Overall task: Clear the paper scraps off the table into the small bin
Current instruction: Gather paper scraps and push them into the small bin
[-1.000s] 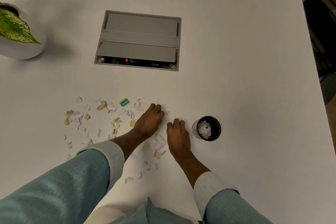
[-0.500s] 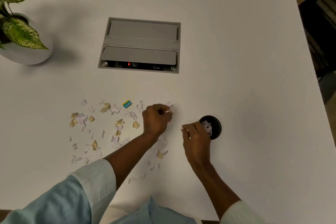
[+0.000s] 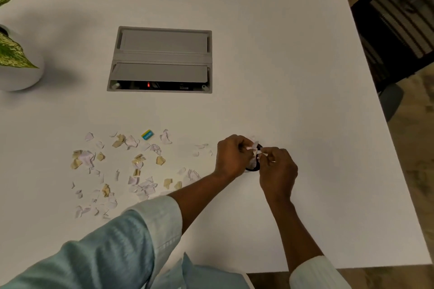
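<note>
Several white and tan paper scraps (image 3: 138, 166) lie scattered over the white table (image 3: 281, 77), left of my hands. The small black bin (image 3: 254, 168) is almost hidden beneath both hands; only part of its dark rim shows. My left hand (image 3: 232, 155) is closed on white scraps directly over the bin. My right hand (image 3: 278, 169) pinches small white scraps beside it, also above the bin. A few loose scraps (image 3: 202, 149) lie just left of my left hand.
A grey recessed cable box (image 3: 162, 60) sits in the table behind the scraps. A small blue and yellow eraser (image 3: 147, 134) lies among them. A potted plant in a white pot (image 3: 21, 75) stands far left. The table edge and a dark chair (image 3: 397, 28) are at the right.
Both hands gathered scraps off the table, lifted them and moved right, meeting over the bin. The bin is now mostly covered by the hands.
</note>
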A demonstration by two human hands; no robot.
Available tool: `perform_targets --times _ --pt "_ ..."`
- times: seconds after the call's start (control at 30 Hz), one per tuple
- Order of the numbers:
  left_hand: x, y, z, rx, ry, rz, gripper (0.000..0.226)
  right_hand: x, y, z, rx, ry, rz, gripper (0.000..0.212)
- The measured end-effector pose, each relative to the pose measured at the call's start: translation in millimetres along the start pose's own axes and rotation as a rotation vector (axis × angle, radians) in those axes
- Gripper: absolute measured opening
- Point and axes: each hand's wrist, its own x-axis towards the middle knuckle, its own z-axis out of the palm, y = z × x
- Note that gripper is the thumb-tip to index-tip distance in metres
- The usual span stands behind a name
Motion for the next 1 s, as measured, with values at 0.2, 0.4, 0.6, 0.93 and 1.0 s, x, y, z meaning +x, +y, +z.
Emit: perform_targets --times 0.2,0.4,0.6,0.93,1.0 --pt "1 -15 5 0.240 -0.078 0.159 0.016 -6 -2 7 0.004 -0.033 -0.014 0.024" --pt "0 -16 -4 0.406 -0.229 0.278 0.027 -11 -2 11 -0.100 -0.109 0.009 0.037" --pt "-3 -23 -3 0.422 -0.231 0.312 0.033 -11 -2 11 -0.192 -0.090 0.005 0.033" --pt "-18 -42 -28 0.402 0.038 0.200 0.042 -10 -12 15 -0.059 -0.035 -0.124 0.021" --pt "-25 -59 -45 0.456 0.118 0.127 0.044 -11 -22 21 -0.011 -0.040 -0.232 0.019"
